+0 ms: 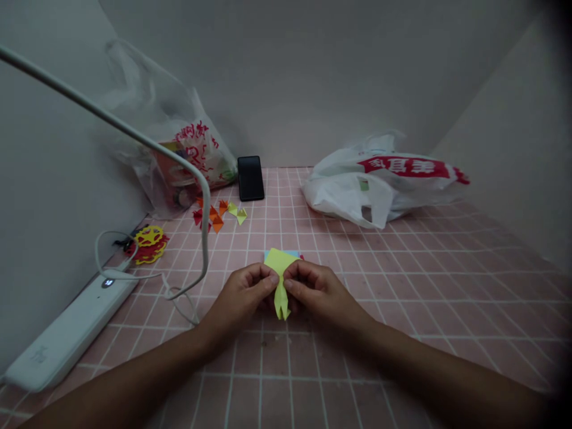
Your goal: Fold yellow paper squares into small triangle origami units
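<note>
A folded piece of yellow paper (280,292) is held between my two hands, over the middle of the tiled surface. Its upper part is flat and wide; the lower end narrows to split points. My left hand (250,289) pinches its left edge between thumb and fingers. From the other side, my right hand (315,289) pinches the right edge the same way. Just behind the yellow paper, a bit of light blue paper (269,255) shows, mostly hidden. Small folded paper pieces (217,219) in red, orange and yellow lie farther off to the left.
A black phone (251,179) leans near the back wall. Plastic bags stand at left (179,155) and right (379,179). Yellow and red cut-out shapes (149,243) lie at left, behind a white power bank (74,328) with a cable. A thick white cord (203,232) arcs across the left side.
</note>
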A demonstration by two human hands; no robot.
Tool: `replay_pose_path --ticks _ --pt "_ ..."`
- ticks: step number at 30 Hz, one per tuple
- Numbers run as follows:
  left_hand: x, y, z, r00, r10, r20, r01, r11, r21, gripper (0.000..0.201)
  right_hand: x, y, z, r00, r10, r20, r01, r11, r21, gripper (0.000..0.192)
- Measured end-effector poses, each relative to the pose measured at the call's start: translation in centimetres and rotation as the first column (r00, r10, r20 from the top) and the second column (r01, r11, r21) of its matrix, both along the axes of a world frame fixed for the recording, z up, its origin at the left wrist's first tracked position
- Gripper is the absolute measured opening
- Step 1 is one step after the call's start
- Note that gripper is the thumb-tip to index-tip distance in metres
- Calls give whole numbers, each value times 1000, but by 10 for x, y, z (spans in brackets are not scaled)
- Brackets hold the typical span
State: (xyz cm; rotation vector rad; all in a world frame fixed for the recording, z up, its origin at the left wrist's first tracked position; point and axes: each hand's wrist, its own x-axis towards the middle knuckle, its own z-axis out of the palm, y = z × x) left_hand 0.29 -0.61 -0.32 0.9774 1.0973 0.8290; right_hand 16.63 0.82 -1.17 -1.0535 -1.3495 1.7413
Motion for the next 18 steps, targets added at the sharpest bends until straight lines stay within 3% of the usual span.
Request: replay_pose_path --ticks 18 --pt "1 1 2 995 6 -96 -3 999 36 23 3 0 -2 994 49 95 -61 989 137 11"
